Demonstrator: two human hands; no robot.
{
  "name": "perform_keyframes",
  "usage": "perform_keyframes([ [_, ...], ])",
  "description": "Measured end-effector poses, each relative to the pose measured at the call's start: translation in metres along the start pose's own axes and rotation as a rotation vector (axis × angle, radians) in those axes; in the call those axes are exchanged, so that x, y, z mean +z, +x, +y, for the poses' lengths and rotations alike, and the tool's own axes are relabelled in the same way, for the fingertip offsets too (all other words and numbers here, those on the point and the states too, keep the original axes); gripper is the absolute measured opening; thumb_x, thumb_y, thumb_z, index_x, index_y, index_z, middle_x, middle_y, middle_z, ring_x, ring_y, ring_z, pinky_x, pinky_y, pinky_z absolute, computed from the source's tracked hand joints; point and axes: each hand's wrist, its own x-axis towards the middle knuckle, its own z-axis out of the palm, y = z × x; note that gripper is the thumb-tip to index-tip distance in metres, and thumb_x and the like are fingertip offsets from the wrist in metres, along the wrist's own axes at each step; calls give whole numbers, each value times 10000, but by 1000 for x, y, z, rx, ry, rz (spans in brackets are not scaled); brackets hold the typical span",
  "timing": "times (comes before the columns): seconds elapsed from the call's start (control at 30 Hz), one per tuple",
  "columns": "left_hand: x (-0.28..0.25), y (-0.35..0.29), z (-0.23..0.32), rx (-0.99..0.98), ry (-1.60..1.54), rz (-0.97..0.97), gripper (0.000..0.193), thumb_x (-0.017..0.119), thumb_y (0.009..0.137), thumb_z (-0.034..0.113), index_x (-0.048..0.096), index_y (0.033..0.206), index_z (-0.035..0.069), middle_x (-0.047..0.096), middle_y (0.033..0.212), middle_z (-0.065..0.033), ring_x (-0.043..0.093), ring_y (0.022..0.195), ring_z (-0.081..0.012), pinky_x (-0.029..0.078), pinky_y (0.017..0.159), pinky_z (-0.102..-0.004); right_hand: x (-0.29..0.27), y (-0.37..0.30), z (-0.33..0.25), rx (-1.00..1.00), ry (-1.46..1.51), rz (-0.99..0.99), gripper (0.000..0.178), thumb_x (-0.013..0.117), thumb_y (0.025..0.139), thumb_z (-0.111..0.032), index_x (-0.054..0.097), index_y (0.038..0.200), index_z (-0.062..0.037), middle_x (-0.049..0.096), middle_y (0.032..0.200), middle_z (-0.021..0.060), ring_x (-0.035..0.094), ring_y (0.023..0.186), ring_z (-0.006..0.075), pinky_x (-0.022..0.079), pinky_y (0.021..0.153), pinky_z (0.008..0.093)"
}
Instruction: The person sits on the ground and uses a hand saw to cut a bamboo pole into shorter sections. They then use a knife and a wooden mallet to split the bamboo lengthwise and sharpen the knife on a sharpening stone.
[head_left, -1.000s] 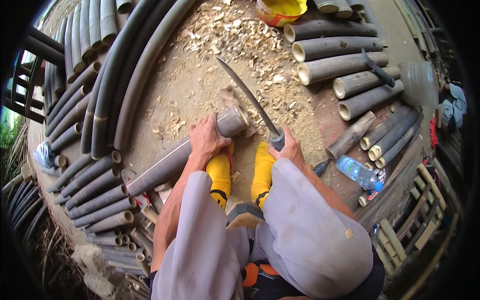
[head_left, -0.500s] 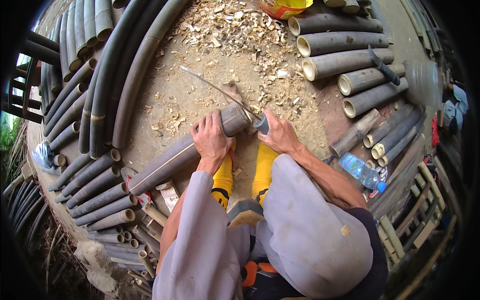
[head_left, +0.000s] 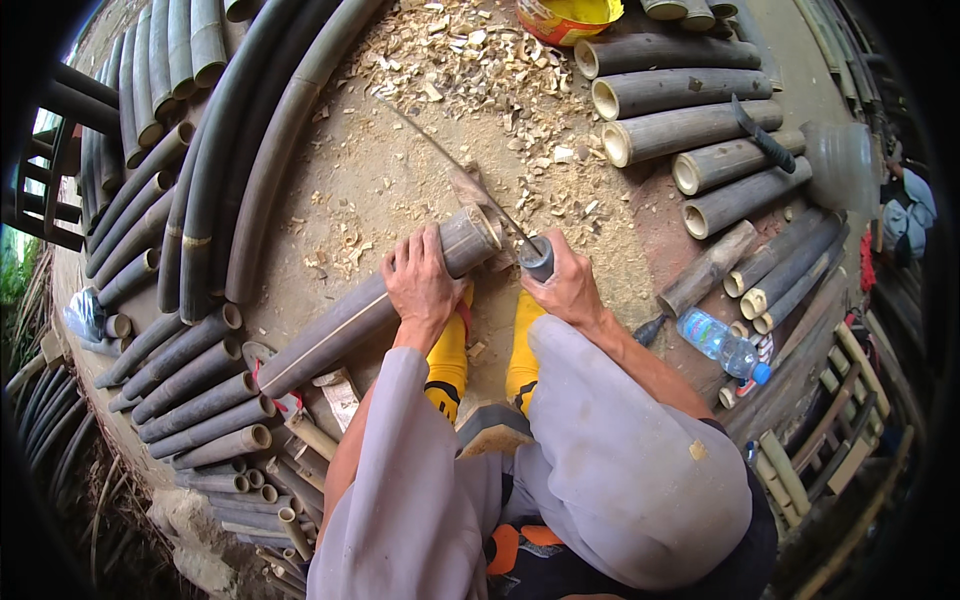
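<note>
My left hand point(head_left: 414, 280) is wrapped over a thick dark bamboo piece point(head_left: 335, 333), which slants across in front of my legs and has a pale line along its side. In my right hand point(head_left: 566, 287) is the grey handle of a long narrow-bladed tool point(head_left: 445, 150); whether it is a knife or a saw I cannot tell. The blade passes close by the bamboo's open far end, pointing up and left. Under that end lies a short wooden block point(head_left: 468, 187). Whether the blade touches the bamboo is unclear.
Chips point(head_left: 470, 60) and dust cover the ground ahead. Cut bamboo lengths point(head_left: 690, 90) lie right, with a dark-handled knife point(head_left: 765, 138) on them. Further lengths point(head_left: 205, 375) and long curving poles point(head_left: 270, 190) are left. A water bottle point(head_left: 725, 345) and red-yellow tub point(head_left: 568, 18) stand out.
My right hand has moved slightly right and down, and the blade has swung to a steeper angle, showing more of its handle end. The left hand and bamboo stay nearly in place.
</note>
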Motion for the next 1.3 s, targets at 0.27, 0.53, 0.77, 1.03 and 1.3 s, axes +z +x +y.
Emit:
perform_keyframes([
  [0.27,-14,-54,-114,-122,-60,-305,969,868,461,255,473,1332,101,600,1208,-128,572,1115,-331,426,969,-463,-44,-50,21,402,65,278,361,722,777,-171,497,1008,-8,648,775,186,695,750,330,530,654,421],
  [0.53,-49,-44,-120,-106,-101,-307,903,857,459,240,535,1284,61,626,1171,-170,587,1100,-348,448,965,-440,-28,-94,37,632,190,421,346,731,744,-145,542,996,-3,629,761,146,635,675,250,500,638,389],
  [0.77,-101,108,-96,182,-356,295,586,785,675,90,598,1228,40,652,1136,-174,643,1027,-321,501,934,-381,-25,-85,39,647,115,330,357,712,741,-180,550,1008,-7,629,784,164,648,717,326,499,663,421],
  [1.03,-98,99,-71,83,-578,163,342,709,782,40,646,1117,66,670,1055,-85,650,966,-178,526,841,-338,-33,-91,15,592,192,408,326,683,769,-176,497,974,-4,609,678,106,620,566,210,503,575,368],
  [1.3,-13,-41,-117,-381,-651,11,361,714,786,149,642,1127,53,646,1052,-85,627,959,-218,512,798,-339,-13,-134,49,629,186,596,471,663,748,-133,445,1135,21,571,843,140,596,633,178,495,589,343],
])
